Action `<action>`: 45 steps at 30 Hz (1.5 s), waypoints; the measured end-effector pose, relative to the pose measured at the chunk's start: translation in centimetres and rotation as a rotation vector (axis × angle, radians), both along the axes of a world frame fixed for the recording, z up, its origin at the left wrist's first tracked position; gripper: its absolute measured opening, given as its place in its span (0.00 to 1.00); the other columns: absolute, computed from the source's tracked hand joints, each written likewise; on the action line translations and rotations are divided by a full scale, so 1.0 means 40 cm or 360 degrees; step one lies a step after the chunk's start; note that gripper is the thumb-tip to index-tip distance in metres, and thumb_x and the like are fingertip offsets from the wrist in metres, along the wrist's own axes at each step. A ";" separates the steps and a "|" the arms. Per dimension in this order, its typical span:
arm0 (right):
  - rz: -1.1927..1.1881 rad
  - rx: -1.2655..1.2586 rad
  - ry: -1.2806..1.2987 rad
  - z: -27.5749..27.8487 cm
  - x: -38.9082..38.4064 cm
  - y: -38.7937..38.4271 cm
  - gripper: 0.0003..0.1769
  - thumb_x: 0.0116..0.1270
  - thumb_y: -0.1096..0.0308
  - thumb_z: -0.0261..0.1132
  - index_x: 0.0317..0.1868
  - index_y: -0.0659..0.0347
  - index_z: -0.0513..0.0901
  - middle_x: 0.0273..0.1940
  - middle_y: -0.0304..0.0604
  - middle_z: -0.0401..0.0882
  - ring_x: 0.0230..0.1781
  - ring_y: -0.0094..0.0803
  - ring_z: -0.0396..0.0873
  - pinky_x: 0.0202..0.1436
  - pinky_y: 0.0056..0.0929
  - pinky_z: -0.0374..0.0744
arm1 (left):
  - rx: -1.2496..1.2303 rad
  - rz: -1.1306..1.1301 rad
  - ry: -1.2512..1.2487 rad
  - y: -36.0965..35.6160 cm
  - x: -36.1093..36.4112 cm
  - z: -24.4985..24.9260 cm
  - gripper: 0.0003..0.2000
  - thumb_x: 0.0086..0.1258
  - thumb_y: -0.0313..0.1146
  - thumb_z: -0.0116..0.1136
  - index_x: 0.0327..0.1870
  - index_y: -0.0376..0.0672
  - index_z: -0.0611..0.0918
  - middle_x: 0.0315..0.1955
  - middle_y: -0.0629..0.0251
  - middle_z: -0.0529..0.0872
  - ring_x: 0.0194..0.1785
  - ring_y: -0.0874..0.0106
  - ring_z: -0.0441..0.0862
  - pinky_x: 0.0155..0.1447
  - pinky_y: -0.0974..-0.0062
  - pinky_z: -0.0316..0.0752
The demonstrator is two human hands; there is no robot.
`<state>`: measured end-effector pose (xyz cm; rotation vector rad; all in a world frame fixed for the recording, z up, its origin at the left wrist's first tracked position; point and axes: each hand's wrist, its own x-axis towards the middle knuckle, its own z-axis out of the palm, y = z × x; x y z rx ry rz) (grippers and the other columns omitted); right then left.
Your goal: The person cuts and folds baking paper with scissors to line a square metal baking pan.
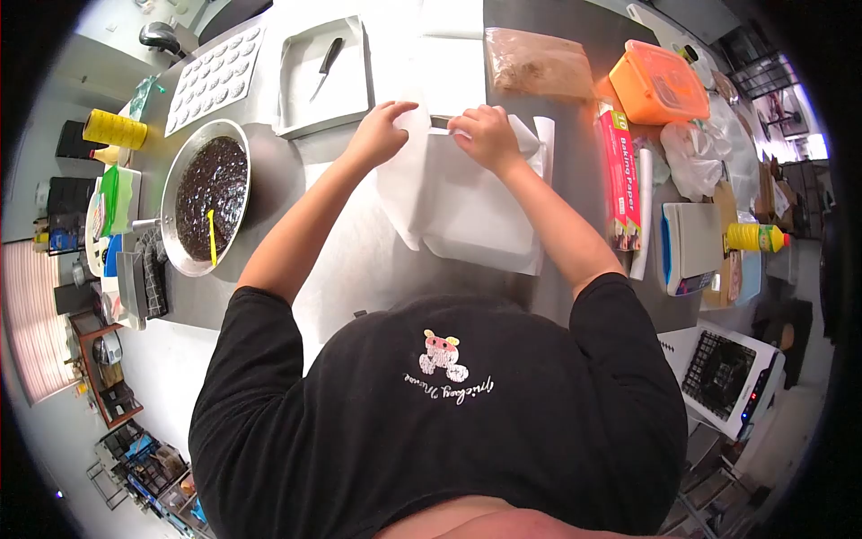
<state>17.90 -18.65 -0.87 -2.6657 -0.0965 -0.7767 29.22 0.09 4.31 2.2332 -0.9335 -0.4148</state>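
A large white sheet of baking paper (476,202) lies in front of me, creased and raised along its left side and far edge. My left hand (382,133) is closed at the paper's upper left edge, with thumb and fingers at the upright flap. At the far edge, my right hand (488,137) has its fingers bent and pinched on the paper. A short dark rim shows between the hands; what it belongs to is hidden under the paper. Beyond my left hand stands a paper-lined baking pan (292,99) with a black-handled knife (330,56) in it.
At left are a big bowl (169,225) of dark glossy mixture with a yellow spatula (212,235), and a sheet of round pieces (215,76). To the right are a baking paper box (620,180), an orange tub (663,85), a bag of brown powder (539,65) and plastic bags (696,157).
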 end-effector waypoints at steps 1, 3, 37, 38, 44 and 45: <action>0.0009 0.0016 -0.0089 0.001 -0.005 0.001 0.05 0.51 0.68 0.66 0.29 0.46 0.80 0.29 0.27 0.78 0.35 0.29 0.74 0.44 0.33 0.67 | -0.0002 -0.0005 -0.0001 -0.004 0.004 -0.007 0.25 0.53 0.22 0.52 0.56 0.44 0.77 0.58 0.56 0.75 0.61 0.59 0.72 0.62 0.70 0.68; 0.0009 0.0011 -0.0134 0.004 -0.018 -0.004 0.06 0.50 0.68 0.67 0.30 0.47 0.81 0.30 0.28 0.78 0.34 0.29 0.74 0.45 0.32 0.67 | -0.0028 0.0003 -0.0094 -0.007 0.013 -0.025 0.26 0.50 0.20 0.47 0.55 0.45 0.78 0.57 0.55 0.75 0.60 0.59 0.73 0.62 0.69 0.68; -0.0044 -0.0009 -0.0444 0.024 -0.031 0.029 0.08 0.46 0.72 0.69 0.24 0.49 0.78 0.35 0.31 0.77 0.40 0.29 0.75 0.49 0.38 0.68 | -0.0045 -0.0280 -0.0071 -0.072 -0.001 0.025 0.10 0.65 0.34 0.57 0.44 0.42 0.85 0.41 0.58 0.83 0.44 0.68 0.83 0.50 0.73 0.76; -0.0046 -0.0009 -0.0442 0.022 -0.029 0.027 0.08 0.46 0.72 0.69 0.24 0.49 0.78 0.35 0.31 0.77 0.40 0.29 0.75 0.49 0.38 0.68 | 0.0012 -0.0332 -0.0032 -0.077 -0.003 0.024 0.10 0.65 0.34 0.57 0.44 0.43 0.85 0.42 0.58 0.83 0.45 0.67 0.83 0.51 0.73 0.76; 0.0133 0.0080 -0.0263 -0.016 -0.006 0.004 0.05 0.50 0.70 0.66 0.27 0.52 0.77 0.31 0.34 0.79 0.38 0.35 0.78 0.46 0.40 0.73 | 0.0189 -0.0366 0.0326 -0.093 -0.016 0.048 0.13 0.66 0.34 0.57 0.49 0.41 0.83 0.46 0.56 0.84 0.49 0.67 0.82 0.54 0.72 0.75; 0.0088 0.0125 -0.0166 -0.021 -0.004 0.004 0.05 0.50 0.71 0.65 0.27 0.52 0.76 0.29 0.35 0.79 0.35 0.35 0.78 0.45 0.39 0.73 | 0.0137 -0.0349 0.0403 -0.090 -0.012 0.040 0.15 0.66 0.35 0.57 0.50 0.40 0.81 0.46 0.55 0.84 0.50 0.67 0.82 0.55 0.72 0.75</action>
